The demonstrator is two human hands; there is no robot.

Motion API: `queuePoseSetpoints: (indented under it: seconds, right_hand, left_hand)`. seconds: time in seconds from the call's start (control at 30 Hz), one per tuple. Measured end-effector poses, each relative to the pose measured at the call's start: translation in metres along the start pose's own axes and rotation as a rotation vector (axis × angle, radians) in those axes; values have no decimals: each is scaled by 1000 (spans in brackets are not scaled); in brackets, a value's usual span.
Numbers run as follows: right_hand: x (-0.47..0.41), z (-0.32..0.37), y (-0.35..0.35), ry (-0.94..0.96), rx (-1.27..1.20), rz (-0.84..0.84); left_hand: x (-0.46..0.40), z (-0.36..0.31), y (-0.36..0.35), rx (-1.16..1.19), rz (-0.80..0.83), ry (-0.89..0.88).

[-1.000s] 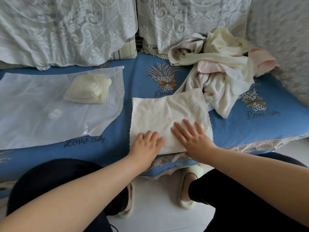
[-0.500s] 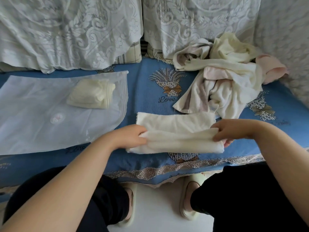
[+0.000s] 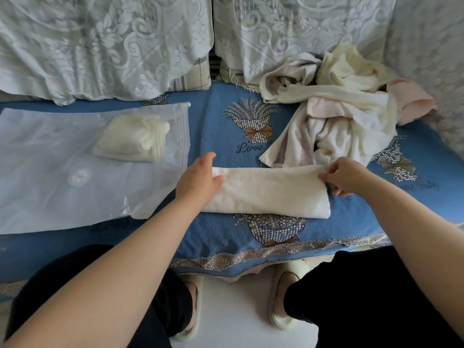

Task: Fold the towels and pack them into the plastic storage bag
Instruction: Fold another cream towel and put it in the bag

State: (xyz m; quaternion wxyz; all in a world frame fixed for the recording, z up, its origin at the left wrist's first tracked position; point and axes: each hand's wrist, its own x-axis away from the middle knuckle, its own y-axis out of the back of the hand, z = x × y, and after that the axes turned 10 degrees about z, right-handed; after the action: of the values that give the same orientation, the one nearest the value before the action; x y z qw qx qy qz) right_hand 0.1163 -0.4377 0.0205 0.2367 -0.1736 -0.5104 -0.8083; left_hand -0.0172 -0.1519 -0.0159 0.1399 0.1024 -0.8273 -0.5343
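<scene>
A cream towel (image 3: 270, 193) lies folded in half as a long strip on the blue sofa cover (image 3: 221, 129). My left hand (image 3: 199, 179) rests flat on the strip's left end, fingers spread. At the right end my right hand (image 3: 342, 175) pinches the towel's upper corner. To the left lies a clear plastic storage bag (image 3: 62, 177), flat, with one folded cream towel (image 3: 131, 138) inside near its open edge. A heap of unfolded cream and pink towels (image 3: 339, 111) sits at the back right.
White lace-covered cushions (image 3: 105, 46) line the sofa back. The sofa's lace-trimmed front edge (image 3: 251, 257) runs just past my knees. My feet in pale slippers (image 3: 283, 292) stand on the white floor below.
The towel went from lying flat under both palms to folded in half away from me. The fold is now laid down; my left hand presses its left end, my right keeps its pinch.
</scene>
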Motion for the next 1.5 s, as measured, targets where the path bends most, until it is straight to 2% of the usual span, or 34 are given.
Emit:
queuePoseSetpoints:
  seconds: [0.07, 0.13, 0.2, 0.23, 0.27, 0.37, 0.47, 0.57, 0.7, 0.73, 0.8, 0.87, 0.97, 1.1, 1.17, 1.23, 1.3, 1.37, 1.4, 1.5]
  right_hand:
    - [6, 10, -9, 58, 183, -299]
    - [22, 29, -30, 353, 143, -483]
    - [40, 48, -66, 706, 157, -414]
    - [43, 55, -85, 797, 215, -306]
    - [43, 60, -101, 812, 301, -198]
    - [27, 65, -124, 624, 532, -37]
    - [15, 63, -120, 507, 545, 26]
    - [14, 62, -117, 475, 554, 47]
    - [18, 61, -118, 496, 542, 33]
    - [20, 62, -115, 510, 512, 31]
    - [30, 65, -102, 565, 395, 18]
    - [42, 68, -84, 579, 173, -48]
    - [50, 65, -53, 421, -183, -112]
    - [47, 53, -42, 331, -404, 97]
    - [45, 55, -52, 375, -555, 162]
    - [43, 59, -65, 398, -750, 263]
    - [41, 61, -78, 358, -851, 366]
    - [40, 61, -83, 297, -838, 411]
    - [40, 62, -82, 280, -833, 416]
    - [49, 66, -73, 275, -788, 428]
  left_hand:
    - [5, 0, -4, -223, -57, -51]
    - [11, -2, -9, -284, -82, -33]
    - [16, -6, -13, -186, -4, 53]
    - [18, -9, -15, -136, 48, 90]
    - [20, -12, -16, -109, 86, 109]
    - [29, -17, -19, -82, 111, 150]
    - [30, -15, -12, 63, 156, 284]
    - [27, -10, -2, 202, 234, 318]
    - [23, -8, 8, 671, 212, 279]
    - [23, -11, 10, 689, 176, 243]
    - [24, -24, 12, 535, 110, 148]
    - [27, -45, 11, 429, 93, 71]
    - [36, -84, -4, 456, 209, 24]
    - [42, -114, -34, 431, 367, -11]
    - [40, -115, -35, 504, 409, 34]
    - [37, -107, -29, 623, 381, 77]
    - [35, -96, -16, 585, 218, 87]
    - [25, -77, -9, 482, 23, 132]
    - [20, -69, -9, 521, 14, 209]
    - [20, -71, -5, 954, 324, 435]
